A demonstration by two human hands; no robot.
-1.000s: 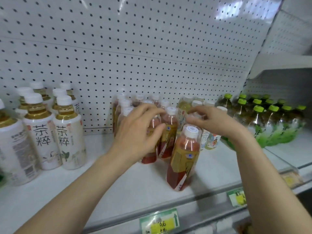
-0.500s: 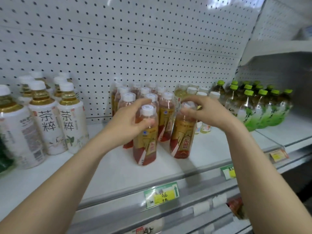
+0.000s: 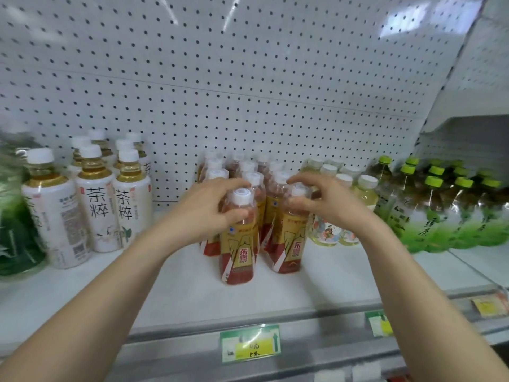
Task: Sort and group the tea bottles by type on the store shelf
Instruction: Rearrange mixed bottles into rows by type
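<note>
Arms outstretched, left hand [image 3: 203,213] and right hand [image 3: 326,206] curled.

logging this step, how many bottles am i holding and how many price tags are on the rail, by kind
red-brown plastic tea bottles with gold labels, held: 2
paper price tags on the grey shelf rail: 3
total: 5

- White shelf [image 3: 330,285] carries upright bottles in groups.
- Centre: red-and-gold bottles [image 3: 239,249], two of them standing out toward 6 o'clock.
- 9 o'clock: white-label bottles [image 3: 96,210], with dark green bottles [image 3: 16,238] beyond.
- 3 o'clock: pale yellow bottles [image 3: 366,194], then green-capped bottles [image 3: 435,210].
</note>
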